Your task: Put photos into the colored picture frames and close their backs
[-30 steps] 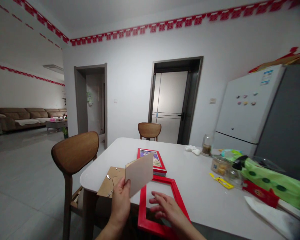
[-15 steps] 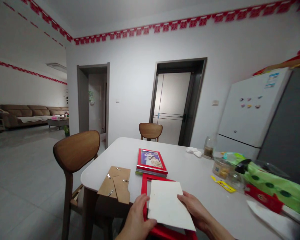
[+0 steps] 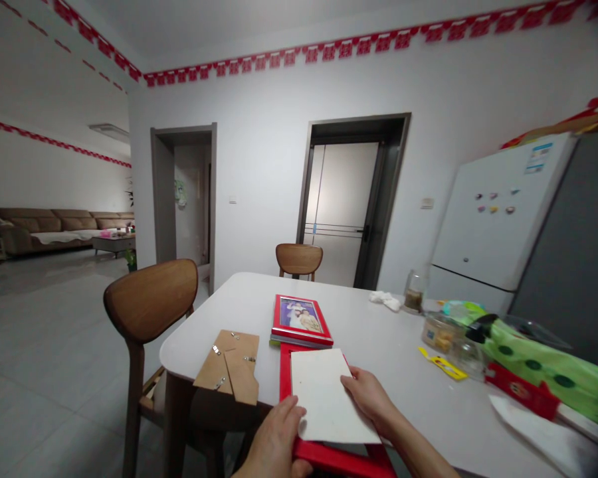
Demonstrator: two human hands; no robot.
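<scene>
in the lower middle of the view, a white card (image 3: pixel 331 399) sits over a red picture frame (image 3: pixel 336 458) at the bench's (image 3: pixel 413 392) near edge. the right hand (image 3: pixel 371 398), nearly closed, pinches the card's right edge; the left hand (image 3: pixel 276 435), half curled, meets its left edge, grip unclear.

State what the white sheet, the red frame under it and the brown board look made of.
White sheet: probably card; matte, flat, without sag. Red frame: painted wood or plastic, can't tell; smooth, solid colour. Brown board: likely fibreboard; dull tan, with clips whose shine suggests metal.
</scene>
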